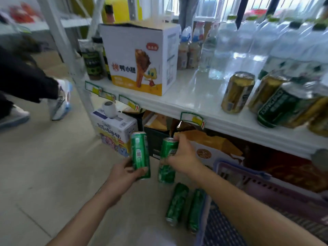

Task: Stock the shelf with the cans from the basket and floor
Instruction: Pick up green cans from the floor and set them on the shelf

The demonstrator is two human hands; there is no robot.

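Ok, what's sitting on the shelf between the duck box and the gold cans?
Nothing: in the head view the shelf is bare between the duck box and the nearest gold can.

Single head-worn wide-angle view, which looked forward and steeply down from above the person's forearms. The camera sat close: both arms entered from the bottom edge, and the left hand [124, 172] and right hand [182, 157] lay near frame centre. The white shelf [195, 96] ran diagonally from upper left to right edge, seen from slightly above, its lines bowed by the lens. The floor [53, 166] filled the left and lower field; the basket [266, 189] occupied the lower right corner. No second view was supplied.
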